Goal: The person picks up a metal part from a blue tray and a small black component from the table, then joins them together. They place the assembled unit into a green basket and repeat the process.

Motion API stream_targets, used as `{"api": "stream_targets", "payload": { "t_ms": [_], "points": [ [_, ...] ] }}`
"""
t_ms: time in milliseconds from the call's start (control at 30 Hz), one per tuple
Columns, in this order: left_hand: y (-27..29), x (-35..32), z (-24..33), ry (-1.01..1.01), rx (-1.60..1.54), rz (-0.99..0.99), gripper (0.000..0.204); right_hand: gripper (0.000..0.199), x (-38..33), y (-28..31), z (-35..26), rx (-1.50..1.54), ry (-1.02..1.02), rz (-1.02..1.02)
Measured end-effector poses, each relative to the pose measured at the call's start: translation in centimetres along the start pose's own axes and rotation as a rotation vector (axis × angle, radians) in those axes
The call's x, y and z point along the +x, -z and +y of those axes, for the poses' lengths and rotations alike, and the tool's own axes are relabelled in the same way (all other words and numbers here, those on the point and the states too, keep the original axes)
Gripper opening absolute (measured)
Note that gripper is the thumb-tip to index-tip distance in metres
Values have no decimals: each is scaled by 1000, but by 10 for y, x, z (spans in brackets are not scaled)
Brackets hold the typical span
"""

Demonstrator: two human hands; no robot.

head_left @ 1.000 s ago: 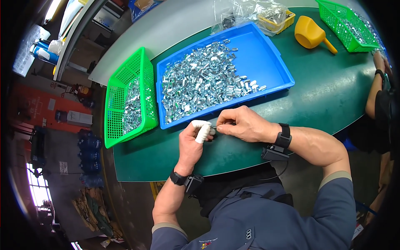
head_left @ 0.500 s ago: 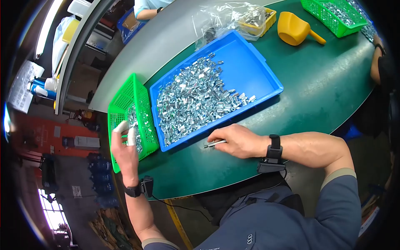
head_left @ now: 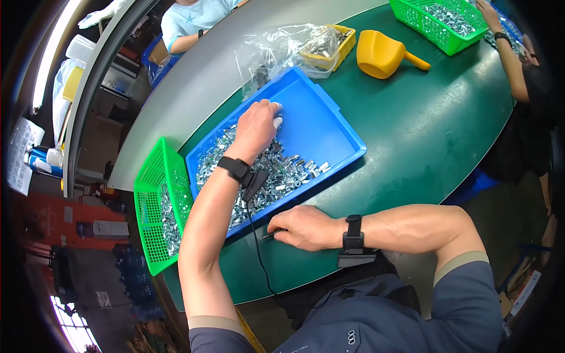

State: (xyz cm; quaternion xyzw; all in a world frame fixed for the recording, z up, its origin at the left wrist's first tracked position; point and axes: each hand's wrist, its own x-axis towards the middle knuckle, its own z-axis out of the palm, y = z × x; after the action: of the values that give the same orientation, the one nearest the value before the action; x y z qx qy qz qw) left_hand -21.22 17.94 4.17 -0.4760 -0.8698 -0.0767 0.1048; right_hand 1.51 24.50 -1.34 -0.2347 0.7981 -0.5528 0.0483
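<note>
My left hand (head_left: 257, 130), with white covers on some fingertips, reaches over the blue tray (head_left: 329, 112). Its thumb and forefinger are apart at the upper edge of a heap of small shiny metal sleeves (head_left: 288, 170); I see nothing held between them. My right hand (head_left: 309, 228) rests near the table's front edge, just below the tray. Its fingers are closed around a slim metal rod-shaped tool (head_left: 270, 236), of which only a short dark end shows. Left of the tray, a green basket (head_left: 154, 194) holds more of the metal sleeves.
On the green table (head_left: 412, 153) are a yellow scoop (head_left: 379, 56), a yellow bin (head_left: 347, 50) and a clear plastic bag (head_left: 265, 50). Another green basket (head_left: 450, 47) stands far right, beside another person's arm (head_left: 511, 65). A person in light blue (head_left: 197, 25) sits across.
My left hand has moved from the green basket over to the heap in the blue tray. My right hand still grips the rod. The view has shifted.
</note>
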Motion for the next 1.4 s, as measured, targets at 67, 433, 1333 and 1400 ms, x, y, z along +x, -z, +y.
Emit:
{"api": "stream_targets", "payload": {
  "t_ms": [67,433,1333,1400],
  "points": [
    [-15,6,-10,-3,26,-5,22,23,0,0,0,8,15,-2],
    [73,-109,57,477,-587,148,16,20,-3,3,-3,118,14,82],
    [25,-284,119,888,-1455,376,17,12,0,0,-19,111,-89,-11],
    [24,-284,119,878,-1438,371,17,11,0,1,-17,35,-80,-54]
  ]
}}
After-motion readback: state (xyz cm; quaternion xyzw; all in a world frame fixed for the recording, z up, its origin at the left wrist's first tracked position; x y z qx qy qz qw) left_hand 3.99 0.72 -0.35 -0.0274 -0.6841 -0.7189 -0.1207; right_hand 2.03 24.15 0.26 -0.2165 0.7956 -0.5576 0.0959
